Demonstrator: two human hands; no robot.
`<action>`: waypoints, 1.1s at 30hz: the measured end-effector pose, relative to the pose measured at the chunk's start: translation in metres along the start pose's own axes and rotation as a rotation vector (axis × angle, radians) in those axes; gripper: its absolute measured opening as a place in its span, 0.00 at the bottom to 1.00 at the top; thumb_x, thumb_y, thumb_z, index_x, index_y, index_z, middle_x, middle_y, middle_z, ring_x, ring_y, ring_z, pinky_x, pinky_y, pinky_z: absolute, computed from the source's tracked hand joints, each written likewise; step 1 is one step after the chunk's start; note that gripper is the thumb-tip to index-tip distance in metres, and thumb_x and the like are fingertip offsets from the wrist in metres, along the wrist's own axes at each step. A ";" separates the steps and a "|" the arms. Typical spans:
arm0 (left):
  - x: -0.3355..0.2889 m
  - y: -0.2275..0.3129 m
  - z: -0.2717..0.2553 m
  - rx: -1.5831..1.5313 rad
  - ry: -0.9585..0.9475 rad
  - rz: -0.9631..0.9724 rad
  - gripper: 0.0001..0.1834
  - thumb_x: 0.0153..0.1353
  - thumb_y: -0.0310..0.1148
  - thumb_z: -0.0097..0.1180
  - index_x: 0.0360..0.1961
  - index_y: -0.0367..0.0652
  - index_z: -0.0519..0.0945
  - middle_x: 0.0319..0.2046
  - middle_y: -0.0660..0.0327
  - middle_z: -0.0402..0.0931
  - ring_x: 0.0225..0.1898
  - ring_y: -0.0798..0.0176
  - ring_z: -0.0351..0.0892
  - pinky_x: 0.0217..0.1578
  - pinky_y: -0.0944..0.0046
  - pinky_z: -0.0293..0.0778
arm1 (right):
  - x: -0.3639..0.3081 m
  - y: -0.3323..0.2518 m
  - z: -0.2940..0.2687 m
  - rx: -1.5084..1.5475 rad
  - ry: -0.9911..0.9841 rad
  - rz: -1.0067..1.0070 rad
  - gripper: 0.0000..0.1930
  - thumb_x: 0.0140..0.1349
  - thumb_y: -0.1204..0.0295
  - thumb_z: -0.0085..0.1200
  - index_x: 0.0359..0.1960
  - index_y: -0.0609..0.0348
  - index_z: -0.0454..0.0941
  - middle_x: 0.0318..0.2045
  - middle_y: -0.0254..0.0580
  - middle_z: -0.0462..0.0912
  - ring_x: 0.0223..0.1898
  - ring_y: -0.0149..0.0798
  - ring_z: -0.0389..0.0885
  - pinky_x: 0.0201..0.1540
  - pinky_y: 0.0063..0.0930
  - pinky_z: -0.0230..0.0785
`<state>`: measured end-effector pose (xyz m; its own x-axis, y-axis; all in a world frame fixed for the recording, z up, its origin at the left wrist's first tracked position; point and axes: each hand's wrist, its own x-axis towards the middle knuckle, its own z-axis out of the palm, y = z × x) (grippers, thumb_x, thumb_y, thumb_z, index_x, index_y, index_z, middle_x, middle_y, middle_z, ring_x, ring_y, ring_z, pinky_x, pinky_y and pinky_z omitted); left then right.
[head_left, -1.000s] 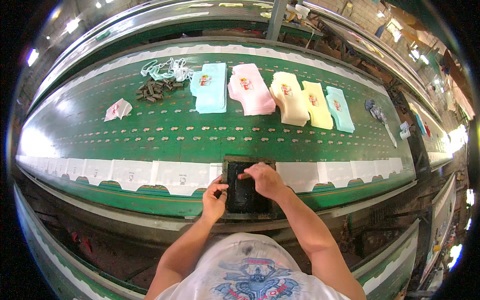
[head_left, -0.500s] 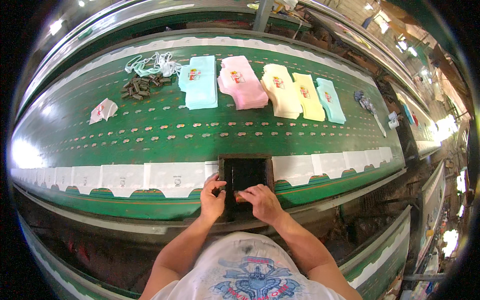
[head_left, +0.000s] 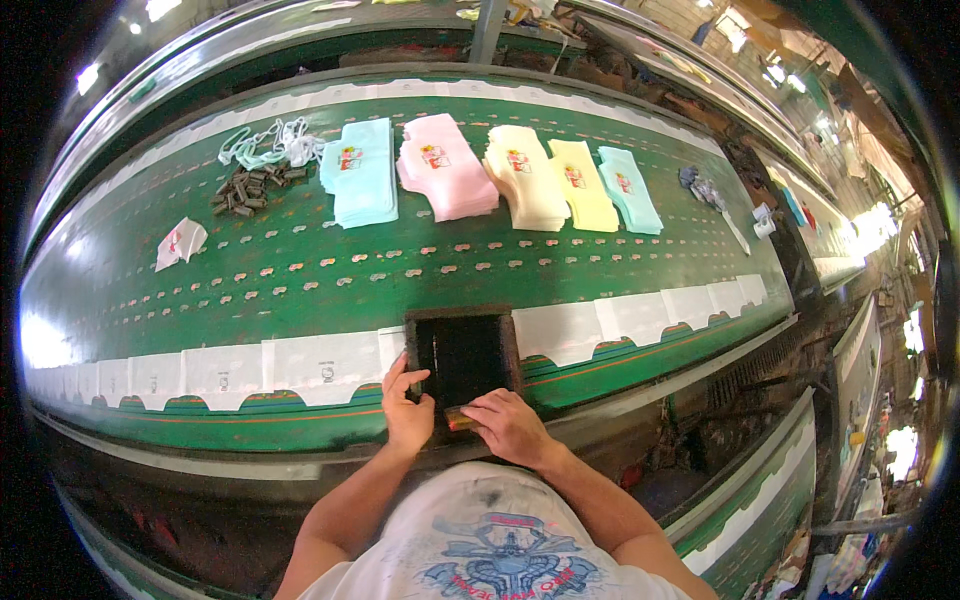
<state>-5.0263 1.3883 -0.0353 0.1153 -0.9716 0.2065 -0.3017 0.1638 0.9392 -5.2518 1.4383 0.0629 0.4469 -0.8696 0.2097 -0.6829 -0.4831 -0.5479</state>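
Note:
A dark rectangular screen-printing frame (head_left: 515, 345) lies over the row of white cut fabric pieces (head_left: 318, 372) at the table's near edge. My left hand (head_left: 408, 408) grips the frame's left side, fingers bent along it and thumb by the near corner. A small squeegee (head_left: 460, 420) with a yellowish-red edge is pinched in my right hand (head_left: 510, 428), at the near end of the frame. My fingers cover much of the squeegee. The mesh inside the frame looks black; the fabric beneath it is hidden.
Farther back on the green table (head_left: 330, 315) stand printed fabric stacks: blue (head_left: 362, 195), pink (head_left: 450, 185), cream (head_left: 530, 195), yellow (head_left: 590, 205) and another blue (head_left: 632, 200). Dark short cylinders (head_left: 250, 190), tangled strips (head_left: 265, 148), a crumpled cloth (head_left: 182, 243) and a dark rag (head_left: 705, 190) lie around.
My right hand has drawn the squeegee toward me, from inside the frame to its near end. My left hand stays at the frame's left side. The whole view has shifted a little.

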 end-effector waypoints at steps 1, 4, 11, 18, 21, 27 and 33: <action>0.001 0.003 0.001 -0.001 0.005 0.016 0.24 0.49 0.10 0.66 0.47 0.42 0.91 0.75 0.39 0.78 0.78 0.37 0.75 0.78 0.45 0.70 | -0.003 0.005 -0.001 0.025 0.014 0.008 0.21 0.63 0.76 0.71 0.59 0.58 0.90 0.51 0.44 0.89 0.56 0.52 0.85 0.60 0.47 0.81; 0.000 0.019 0.011 -0.031 0.021 0.051 0.24 0.47 0.09 0.63 0.44 0.44 0.91 0.75 0.42 0.79 0.78 0.39 0.75 0.78 0.45 0.70 | -0.016 0.021 -0.009 0.090 0.044 0.024 0.21 0.63 0.79 0.70 0.59 0.59 0.90 0.52 0.45 0.89 0.57 0.53 0.85 0.61 0.47 0.81; -0.012 0.063 0.099 -0.029 0.039 0.115 0.25 0.48 0.08 0.62 0.43 0.46 0.91 0.76 0.41 0.78 0.76 0.37 0.76 0.76 0.44 0.70 | -0.067 0.084 -0.057 0.136 0.098 0.038 0.21 0.62 0.80 0.68 0.59 0.59 0.90 0.53 0.47 0.89 0.58 0.56 0.84 0.63 0.49 0.81; -0.032 0.072 0.204 -0.022 0.029 0.069 0.24 0.50 0.09 0.65 0.45 0.46 0.91 0.77 0.42 0.77 0.78 0.40 0.74 0.77 0.46 0.69 | -0.126 0.161 -0.110 0.148 0.120 0.071 0.21 0.64 0.82 0.65 0.59 0.59 0.90 0.55 0.49 0.89 0.59 0.58 0.85 0.64 0.50 0.80; -0.038 0.070 0.227 -0.053 0.010 -0.003 0.24 0.50 0.09 0.65 0.46 0.46 0.91 0.77 0.42 0.76 0.80 0.40 0.73 0.78 0.47 0.69 | -0.138 0.177 -0.125 0.158 0.112 0.053 0.20 0.65 0.81 0.65 0.59 0.59 0.90 0.55 0.48 0.89 0.59 0.57 0.85 0.65 0.50 0.80; -0.037 0.072 0.239 -0.113 0.008 -0.086 0.21 0.52 0.11 0.64 0.45 0.42 0.91 0.77 0.42 0.78 0.78 0.43 0.77 0.78 0.51 0.69 | -0.149 0.188 -0.138 0.179 0.068 0.022 0.22 0.62 0.83 0.64 0.59 0.59 0.90 0.56 0.46 0.88 0.59 0.56 0.85 0.65 0.50 0.80; -0.037 0.079 0.241 -0.173 0.005 -0.171 0.20 0.51 0.11 0.64 0.43 0.41 0.91 0.77 0.42 0.78 0.78 0.45 0.77 0.77 0.53 0.69 | -0.133 0.182 -0.143 0.051 -0.015 -0.057 0.20 0.65 0.78 0.64 0.59 0.57 0.90 0.55 0.45 0.87 0.61 0.52 0.83 0.67 0.47 0.78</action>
<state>-5.2823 1.3967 -0.0345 0.1552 -0.9870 0.0412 -0.1112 0.0240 0.9935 -5.5183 1.4516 0.0508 0.4932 -0.8389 0.2302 -0.6259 -0.5260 -0.5759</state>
